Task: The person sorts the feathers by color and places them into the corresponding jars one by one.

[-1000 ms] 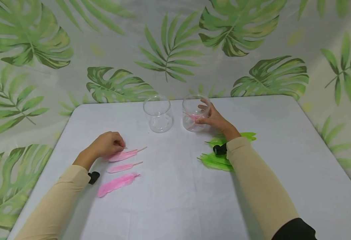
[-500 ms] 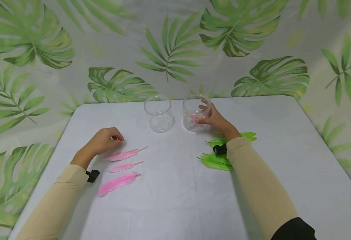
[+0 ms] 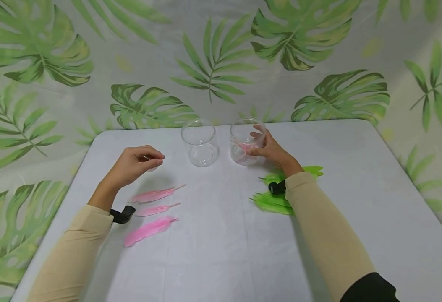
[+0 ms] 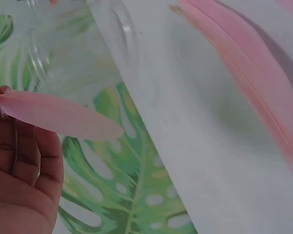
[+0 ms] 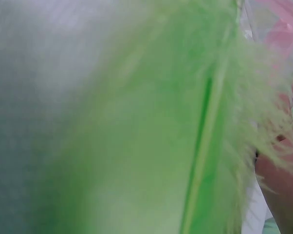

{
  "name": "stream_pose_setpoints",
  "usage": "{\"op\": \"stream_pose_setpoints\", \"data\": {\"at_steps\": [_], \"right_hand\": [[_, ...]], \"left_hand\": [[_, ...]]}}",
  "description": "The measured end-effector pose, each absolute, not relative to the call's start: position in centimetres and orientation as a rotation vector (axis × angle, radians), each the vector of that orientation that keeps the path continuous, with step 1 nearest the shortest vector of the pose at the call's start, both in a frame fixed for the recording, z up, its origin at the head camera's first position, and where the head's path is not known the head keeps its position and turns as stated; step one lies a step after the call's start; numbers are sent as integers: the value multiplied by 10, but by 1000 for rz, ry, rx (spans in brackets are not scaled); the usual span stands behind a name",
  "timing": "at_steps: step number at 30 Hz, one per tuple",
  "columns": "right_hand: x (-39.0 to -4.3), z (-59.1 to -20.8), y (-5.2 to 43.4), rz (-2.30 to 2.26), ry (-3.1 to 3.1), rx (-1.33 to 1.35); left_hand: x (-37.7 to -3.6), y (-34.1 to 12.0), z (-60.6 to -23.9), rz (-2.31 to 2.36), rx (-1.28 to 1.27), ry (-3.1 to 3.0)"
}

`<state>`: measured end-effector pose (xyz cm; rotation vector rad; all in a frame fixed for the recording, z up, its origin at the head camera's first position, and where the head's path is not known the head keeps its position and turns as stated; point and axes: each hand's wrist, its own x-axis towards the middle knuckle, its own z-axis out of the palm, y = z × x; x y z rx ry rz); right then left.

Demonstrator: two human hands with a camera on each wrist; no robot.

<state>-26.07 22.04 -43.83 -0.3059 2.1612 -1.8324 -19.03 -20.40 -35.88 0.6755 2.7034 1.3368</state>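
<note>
My left hand (image 3: 153,160) hovers above the table and pinches a small pink feather (image 4: 59,114) by its end; in the head view the feather barely shows. Below the hand, three pink feathers (image 3: 154,194) lie on the white table (image 3: 221,251), and one (image 4: 253,83) shows in the left wrist view. My right hand (image 3: 256,143) grips the side of the right glass jar (image 3: 243,134), which holds pink feathers (image 5: 283,24). The left glass jar (image 3: 200,142) beside it looks empty.
A pile of green feathers (image 3: 273,201) lies under my right forearm and fills the right wrist view as a blurred green feather (image 5: 185,122). A leaf-print cloth (image 3: 213,63) hangs behind the table and drapes around its edges.
My left hand has risen from the pink feathers on the table and moved up and right toward the jars, with a small pink feather pinched in it. The right hand has stayed on its jar.
</note>
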Motion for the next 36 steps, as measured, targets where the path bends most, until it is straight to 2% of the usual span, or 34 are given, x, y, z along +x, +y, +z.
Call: {"op": "stream_pose_setpoints", "data": {"at_steps": [11,26,36], "right_hand": [[-264,-440,221,-1831,2162,-324],[-265,-443,222,-1826,2158,-303],[-262,-438,221,-1847,2130,-295]], "left_hand": [[-188,-166,-351,1880,736,2271],[-196,-140,-351,1801,648,2364],[-217,-106,-320,1802,614,2401]]}}
